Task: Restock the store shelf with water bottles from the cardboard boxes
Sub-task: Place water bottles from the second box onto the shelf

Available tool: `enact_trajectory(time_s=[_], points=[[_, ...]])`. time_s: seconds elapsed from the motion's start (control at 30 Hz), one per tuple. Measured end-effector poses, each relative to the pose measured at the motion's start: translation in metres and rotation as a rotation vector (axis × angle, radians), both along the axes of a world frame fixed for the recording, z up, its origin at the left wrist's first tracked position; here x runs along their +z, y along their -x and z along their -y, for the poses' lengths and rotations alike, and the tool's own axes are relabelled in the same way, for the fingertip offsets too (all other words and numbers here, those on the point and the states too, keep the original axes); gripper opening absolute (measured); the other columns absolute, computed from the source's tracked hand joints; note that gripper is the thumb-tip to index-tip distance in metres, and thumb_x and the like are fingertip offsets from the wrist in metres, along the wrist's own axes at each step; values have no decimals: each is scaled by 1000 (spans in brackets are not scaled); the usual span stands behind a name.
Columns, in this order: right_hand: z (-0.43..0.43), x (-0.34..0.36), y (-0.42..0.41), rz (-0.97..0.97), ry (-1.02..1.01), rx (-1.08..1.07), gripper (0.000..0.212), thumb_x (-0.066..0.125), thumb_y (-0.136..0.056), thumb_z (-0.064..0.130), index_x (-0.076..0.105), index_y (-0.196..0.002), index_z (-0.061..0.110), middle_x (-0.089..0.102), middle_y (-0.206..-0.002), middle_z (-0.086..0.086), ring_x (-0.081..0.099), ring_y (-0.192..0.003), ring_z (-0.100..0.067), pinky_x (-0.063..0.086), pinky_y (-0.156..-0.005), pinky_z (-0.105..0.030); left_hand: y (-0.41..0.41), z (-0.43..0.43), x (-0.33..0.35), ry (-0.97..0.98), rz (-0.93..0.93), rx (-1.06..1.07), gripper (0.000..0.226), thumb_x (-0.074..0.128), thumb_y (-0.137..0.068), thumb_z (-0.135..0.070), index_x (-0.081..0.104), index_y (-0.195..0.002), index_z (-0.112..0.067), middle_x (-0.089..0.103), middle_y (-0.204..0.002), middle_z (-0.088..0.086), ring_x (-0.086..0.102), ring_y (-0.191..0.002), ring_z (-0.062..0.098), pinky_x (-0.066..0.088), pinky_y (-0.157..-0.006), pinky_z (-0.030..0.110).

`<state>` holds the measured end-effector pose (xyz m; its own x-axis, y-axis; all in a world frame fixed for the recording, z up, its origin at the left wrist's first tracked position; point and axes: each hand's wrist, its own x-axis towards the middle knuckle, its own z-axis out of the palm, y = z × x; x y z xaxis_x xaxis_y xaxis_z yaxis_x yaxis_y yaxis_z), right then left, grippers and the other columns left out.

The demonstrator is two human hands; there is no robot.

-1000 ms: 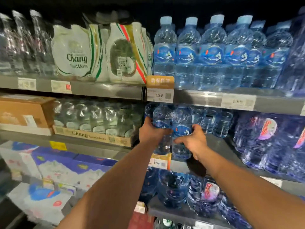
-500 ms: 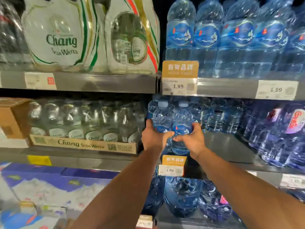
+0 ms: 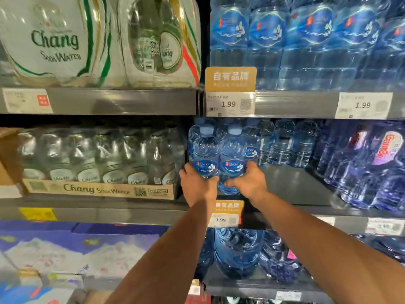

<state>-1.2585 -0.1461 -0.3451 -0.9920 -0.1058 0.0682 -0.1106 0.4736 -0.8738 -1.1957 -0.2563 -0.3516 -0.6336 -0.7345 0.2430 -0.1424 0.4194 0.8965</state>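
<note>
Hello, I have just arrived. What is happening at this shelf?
A person is stocking a store shelf with water. The left hand grips the left bottle and the right hand grips the right bottle. Both bottles are upright, side by side at the shelf's front edge. Similar bottles stand further back. Whether the two bottles already rest on the shelf is hidden.

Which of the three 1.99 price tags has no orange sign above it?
The price tag farthest right on the upper shelf rail; the other two each sit under an orange sign.
</note>
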Motion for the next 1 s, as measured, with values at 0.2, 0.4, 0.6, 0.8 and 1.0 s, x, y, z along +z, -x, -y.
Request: enact_trajectory(time_s=[0.2,0.4,0.6,0.8,1.0], points=[[3,2,-5,8,11,13,79,88,-62,16,48,-129,8,60,-121,-9,58,-103,-21,47,-89,-28,1,3,-1,33,4,64,62,81,-67,-25,48,-116,-8,51,-119,9,56,-103,29,40,-79,31],[-2,7,-12,87,-15,125,51,82,-70,17,56,-114,10,63,-114,-6,60,-106,-24,48,-92,-32,-3,0,4,23,42,49,59,78,-70,-23,48,-119,-9,51,-119,9,54,-103,28,33,-76,28],[-32,32,-29,0,-536,195,37,62,-86,24,55,-116,5,61,-115,-13,58,-94,-26,42,-71,-25,-33,2,20,211,231,9,51,68,-81,-33,50,-124,-14,59,-115,10,57,-103,30,50,-83,40],[-78,71,-59,-174,-846,294,28,53,-87,21,63,-109,9,63,-114,-13,60,-104,-31,48,-77,-32,-66,-36,53,587,587,5,29,52,-90,-33,58,-111,-13,63,-102,8,60,-96,28,53,-82,39],[-134,80,-89,-154,-999,357,35,55,-84,23,60,-116,10,62,-119,-11,59,-106,-30,45,-76,-32,-90,-101,66,743,768,-70,32,53,-86,-32,61,-113,-17,64,-111,8,61,-103,28,47,-75,34]])
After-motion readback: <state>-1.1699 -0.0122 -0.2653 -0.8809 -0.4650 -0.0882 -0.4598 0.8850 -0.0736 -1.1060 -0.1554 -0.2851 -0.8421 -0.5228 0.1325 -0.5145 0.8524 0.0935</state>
